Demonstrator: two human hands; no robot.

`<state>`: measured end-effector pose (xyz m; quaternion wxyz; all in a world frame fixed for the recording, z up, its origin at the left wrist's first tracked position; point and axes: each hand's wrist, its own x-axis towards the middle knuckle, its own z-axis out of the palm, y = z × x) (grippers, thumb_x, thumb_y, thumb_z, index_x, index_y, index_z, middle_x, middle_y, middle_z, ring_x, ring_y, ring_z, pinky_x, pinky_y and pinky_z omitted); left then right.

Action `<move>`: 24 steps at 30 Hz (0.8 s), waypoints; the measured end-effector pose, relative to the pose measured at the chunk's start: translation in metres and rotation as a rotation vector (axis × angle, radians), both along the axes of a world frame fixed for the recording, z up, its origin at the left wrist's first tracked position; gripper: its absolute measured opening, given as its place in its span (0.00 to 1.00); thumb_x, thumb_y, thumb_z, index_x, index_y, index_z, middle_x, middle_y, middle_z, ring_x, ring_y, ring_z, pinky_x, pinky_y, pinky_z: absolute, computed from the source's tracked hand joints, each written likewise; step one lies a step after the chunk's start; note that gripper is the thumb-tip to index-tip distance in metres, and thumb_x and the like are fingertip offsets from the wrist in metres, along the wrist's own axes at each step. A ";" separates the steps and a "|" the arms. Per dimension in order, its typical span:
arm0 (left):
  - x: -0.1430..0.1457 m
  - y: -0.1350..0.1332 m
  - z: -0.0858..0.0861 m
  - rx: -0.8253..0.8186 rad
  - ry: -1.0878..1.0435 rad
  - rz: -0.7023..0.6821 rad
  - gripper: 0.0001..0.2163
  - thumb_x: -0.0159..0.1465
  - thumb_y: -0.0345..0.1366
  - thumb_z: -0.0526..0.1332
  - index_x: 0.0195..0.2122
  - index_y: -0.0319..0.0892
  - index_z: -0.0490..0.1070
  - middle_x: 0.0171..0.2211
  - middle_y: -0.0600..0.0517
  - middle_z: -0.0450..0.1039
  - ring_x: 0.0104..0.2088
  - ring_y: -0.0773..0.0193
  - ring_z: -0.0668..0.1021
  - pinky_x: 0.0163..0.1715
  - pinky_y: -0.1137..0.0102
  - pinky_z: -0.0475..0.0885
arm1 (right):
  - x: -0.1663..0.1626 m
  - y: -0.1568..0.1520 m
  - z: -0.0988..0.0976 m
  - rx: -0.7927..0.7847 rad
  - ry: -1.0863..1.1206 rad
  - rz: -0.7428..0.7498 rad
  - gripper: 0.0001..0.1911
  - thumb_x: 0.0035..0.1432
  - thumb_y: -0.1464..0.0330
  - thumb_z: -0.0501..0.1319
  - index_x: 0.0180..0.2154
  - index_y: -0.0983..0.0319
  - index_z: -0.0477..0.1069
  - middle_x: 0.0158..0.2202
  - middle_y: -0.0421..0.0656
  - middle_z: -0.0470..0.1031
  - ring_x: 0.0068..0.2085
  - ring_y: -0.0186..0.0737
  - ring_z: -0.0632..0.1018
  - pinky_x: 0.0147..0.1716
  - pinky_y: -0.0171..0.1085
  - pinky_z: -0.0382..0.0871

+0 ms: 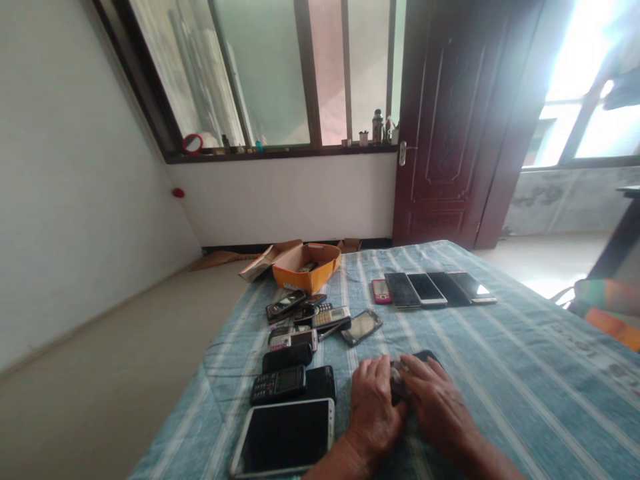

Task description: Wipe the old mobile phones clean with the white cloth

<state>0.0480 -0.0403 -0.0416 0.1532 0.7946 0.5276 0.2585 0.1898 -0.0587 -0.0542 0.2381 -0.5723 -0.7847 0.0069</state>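
A blue-and-white striped tablecloth [505, 353] lies before a white wall [285, 197] and a dark red-brown panelled door [453, 120]. On the near part of the cloth, the left hand [373, 397] and right hand [437, 393] bend their fingers over a dark, flat, phone-like device [431, 357], mostly hidden, a greyish crumpled piece [398, 379] between them; whether either pinches anything, I cannot tell. The left forearm covers a corner of a white-framed, black-screened tablet [287, 433]. An open orange cardboard box [303, 280] holds something small, dark and indistinct.

Panelled door [453, 113], round mirror [193, 144] and striped tablecloth [505, 363] suggest a home
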 end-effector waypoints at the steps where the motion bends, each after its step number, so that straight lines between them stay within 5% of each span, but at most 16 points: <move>1: 0.000 0.000 0.000 0.000 0.000 0.001 0.22 0.52 0.35 0.62 0.49 0.36 0.68 0.47 0.44 0.72 0.47 0.52 0.70 0.51 0.60 0.64 | 0.002 0.001 0.002 0.006 -0.021 -0.042 0.22 0.60 0.78 0.50 0.48 0.56 0.74 0.55 0.44 0.71 0.56 0.43 0.71 0.60 0.48 0.53; 8: 0.001 0.000 0.001 -0.013 0.023 0.012 0.25 0.51 0.34 0.62 0.52 0.35 0.67 0.49 0.43 0.71 0.49 0.51 0.69 0.54 0.59 0.63 | 0.010 0.000 0.005 0.080 -0.258 -0.273 0.18 0.58 0.79 0.51 0.43 0.62 0.76 0.48 0.52 0.75 0.49 0.50 0.74 0.53 0.50 0.60; 16: -0.004 0.001 0.001 -0.077 0.071 -0.043 0.29 0.52 0.34 0.59 0.57 0.32 0.64 0.54 0.40 0.68 0.53 0.49 0.67 0.57 0.58 0.59 | -0.003 -0.001 -0.020 0.218 -0.079 0.006 0.22 0.54 0.81 0.52 0.48 0.61 0.73 0.53 0.46 0.73 0.53 0.46 0.73 0.55 0.45 0.59; 24: -0.006 -0.001 0.000 -0.077 0.059 -0.072 0.30 0.50 0.31 0.57 0.58 0.37 0.62 0.56 0.43 0.67 0.55 0.50 0.66 0.59 0.57 0.57 | -0.012 0.000 0.000 0.051 0.038 0.092 0.27 0.57 0.80 0.51 0.54 0.54 0.69 0.56 0.44 0.71 0.56 0.43 0.70 0.60 0.48 0.55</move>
